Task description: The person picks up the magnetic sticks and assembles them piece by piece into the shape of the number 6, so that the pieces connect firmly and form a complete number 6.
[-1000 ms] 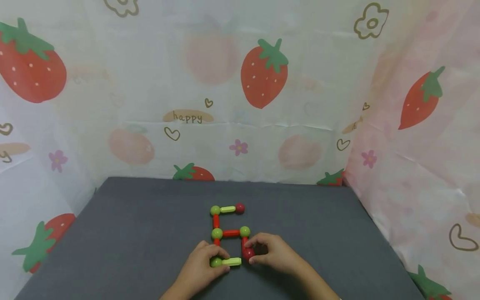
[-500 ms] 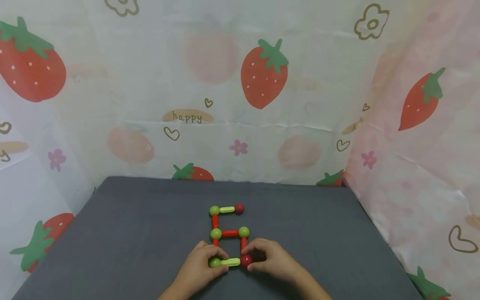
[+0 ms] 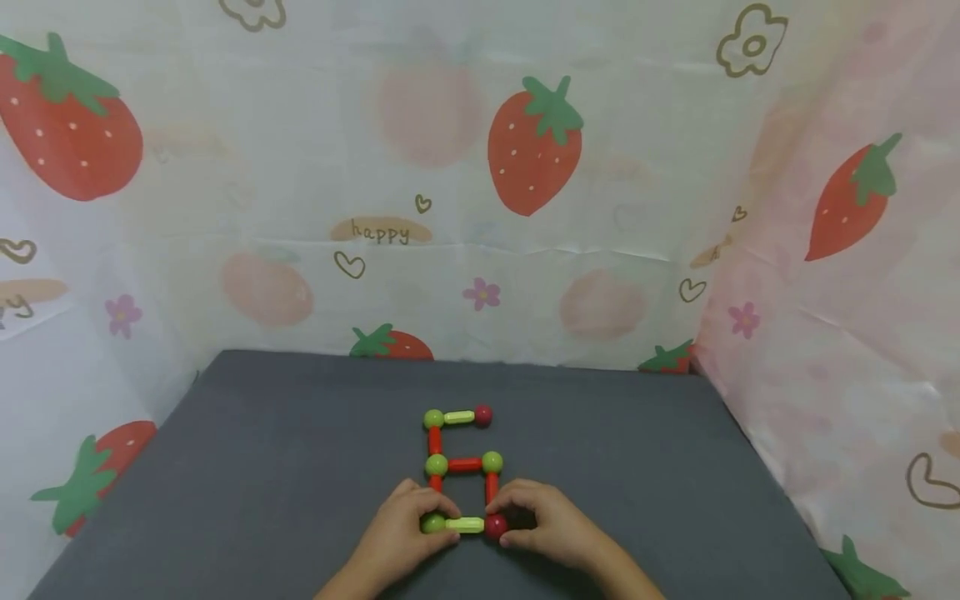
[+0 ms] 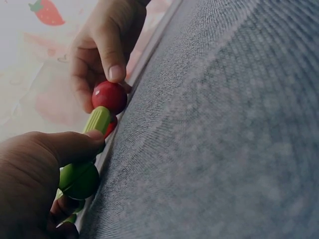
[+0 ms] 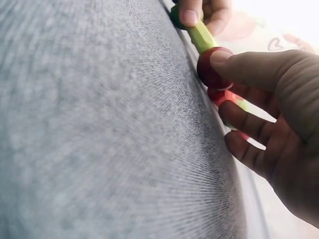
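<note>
A figure like a 6, made of magnetic balls and rods, lies on the dark cloth. My left hand [image 3: 401, 529] pinches the yellow-green magnetic rod [image 3: 465, 525] near the lower-left green ball [image 3: 432, 523], its thumb along the near side. My right hand [image 3: 558, 523] holds the red magnetic ball [image 3: 495, 527] at the lower-right corner between thumb and fingers. In the left wrist view that red ball [image 4: 109, 97] meets the rod's end. A red rod [image 3: 491, 490] runs from it up to a green ball [image 3: 492, 462]. My left fingers partly hide the left upright red rod [image 3: 436, 482].
The upper part of the figure has another green ball [image 3: 434, 419], a short yellow-green rod [image 3: 459, 417] and a red ball [image 3: 483, 415]. A dark grey cloth [image 3: 300, 442] covers the table. Strawberry-print curtains [image 3: 532, 275] stand behind and at both sides.
My right hand has brought the red ball and the red rod's lower end toward me, so the ball now meets the yellow-green rod's end. My left hand has stayed in place.
</note>
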`<state>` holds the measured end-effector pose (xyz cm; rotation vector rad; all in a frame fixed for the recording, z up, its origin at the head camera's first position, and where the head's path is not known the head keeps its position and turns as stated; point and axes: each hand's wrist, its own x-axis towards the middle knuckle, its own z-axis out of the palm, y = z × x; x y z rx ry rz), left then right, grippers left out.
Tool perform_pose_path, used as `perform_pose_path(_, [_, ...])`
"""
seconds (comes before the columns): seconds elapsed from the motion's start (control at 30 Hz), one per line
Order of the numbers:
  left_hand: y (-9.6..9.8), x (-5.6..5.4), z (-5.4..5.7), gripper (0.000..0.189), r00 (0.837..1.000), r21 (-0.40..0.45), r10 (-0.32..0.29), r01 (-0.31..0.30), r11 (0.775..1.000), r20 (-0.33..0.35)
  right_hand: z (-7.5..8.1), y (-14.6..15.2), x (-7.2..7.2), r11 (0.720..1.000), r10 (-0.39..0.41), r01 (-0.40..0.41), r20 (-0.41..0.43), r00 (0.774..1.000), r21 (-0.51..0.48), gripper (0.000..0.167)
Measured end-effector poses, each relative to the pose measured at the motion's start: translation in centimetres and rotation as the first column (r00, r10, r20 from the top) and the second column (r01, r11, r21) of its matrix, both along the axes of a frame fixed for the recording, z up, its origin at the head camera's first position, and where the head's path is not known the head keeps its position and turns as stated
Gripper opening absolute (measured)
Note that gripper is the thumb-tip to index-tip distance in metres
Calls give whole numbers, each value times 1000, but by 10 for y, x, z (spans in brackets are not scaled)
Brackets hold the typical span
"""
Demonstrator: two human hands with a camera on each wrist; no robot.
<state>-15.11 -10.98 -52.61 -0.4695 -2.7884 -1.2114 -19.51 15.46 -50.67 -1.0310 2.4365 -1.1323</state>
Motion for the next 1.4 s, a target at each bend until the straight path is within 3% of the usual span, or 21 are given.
perform_pose_path(0.27, [5,-2,0,19,1000,9,-18,18,1000,12,4,5,0,998,-1,2,-11,1000,56,34])
perform_pose_path(0.5, [2,-1,1,19,999,-10,-31,31,999,-26,15,3,-6,984,118,-106,-76,990,145,36])
perform_pose_path(0.7, [0,0,2,19,1000,-29,-23,22,999,-2,31,-2,-19,971,189,-188,7,982,147,33])
perform_pose_path(0.9, [-1,0,4,19,1000,-42,-12,13,999,11,44,-9,-40,965,204,-201,1,979,167,32])
perform_pose_path(1.17, [-2,0,3,19,1000,-26,-22,22,999,1,40,-15,-64,941,273,-295,144,951,165,33])
perform_pose_path(1.4, [-3,-1,3,19,999,-28,-32,32,999,26,37,-21,-74,897,364,-397,188,912,191,34])
